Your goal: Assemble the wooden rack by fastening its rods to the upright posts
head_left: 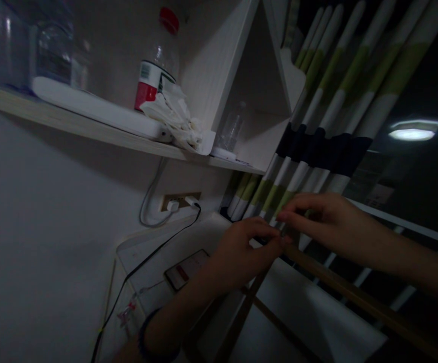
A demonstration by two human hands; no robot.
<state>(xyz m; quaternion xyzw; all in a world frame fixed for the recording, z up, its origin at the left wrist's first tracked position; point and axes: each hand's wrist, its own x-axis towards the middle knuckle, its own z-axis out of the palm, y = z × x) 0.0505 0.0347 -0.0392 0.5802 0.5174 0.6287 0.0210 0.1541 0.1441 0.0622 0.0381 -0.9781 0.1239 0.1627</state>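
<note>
1. The left hand (247,252) pinches between thumb and forefinger a small greyish piece (283,233); it is too dark to tell its kind;
2. The right hand (326,222) is just beside, fingers bent; I cannot tell if they grasp something;
3. In this view, the piece appears near one end of a long brown bar (339,285).

Pretty dim room tbh: white wall (52,201), pale shelf unit (203,50), white-green-navy striped curtain (355,75), dark window (430,166) with one bright light (413,134) showing in it.
</note>
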